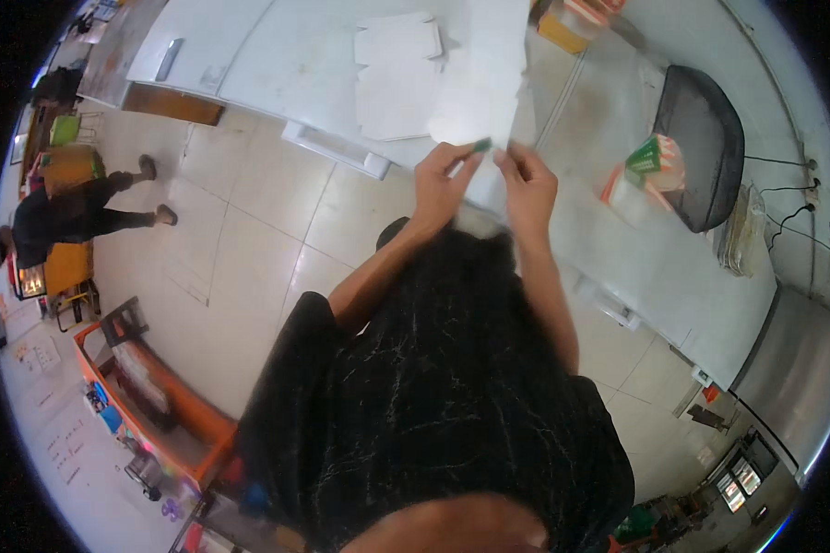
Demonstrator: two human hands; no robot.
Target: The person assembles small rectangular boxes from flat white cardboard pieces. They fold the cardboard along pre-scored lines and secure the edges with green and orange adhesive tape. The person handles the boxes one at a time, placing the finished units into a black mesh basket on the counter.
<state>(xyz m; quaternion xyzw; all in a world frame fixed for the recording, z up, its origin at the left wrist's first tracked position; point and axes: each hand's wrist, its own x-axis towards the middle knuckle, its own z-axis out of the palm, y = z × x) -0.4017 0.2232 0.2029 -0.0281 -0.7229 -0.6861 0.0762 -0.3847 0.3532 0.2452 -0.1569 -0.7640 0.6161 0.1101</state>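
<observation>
Both hands are close together at the near edge of a white worktop (609, 194). My left hand (441, 182) is closed in a pinch on a small green piece, which shows at its fingertips; its exact kind is too small to tell. Beside it, my right hand (531, 189) is also pinched, close to the lower end of a white card sheet (493, 78); what its fingertips hold is hidden. Past my left hand lie flat white cut-card blanks (397, 92) with notched edges, overlapping one another.
Right of my hands are a red, green and white package (650, 175), a dark mesh chair back (701, 147) and a stack of flat sheets (740, 230). A yellow-orange box (563, 28) stands at the far end. At left, a person in dark clothes (74, 217) is near an orange cart (157, 396).
</observation>
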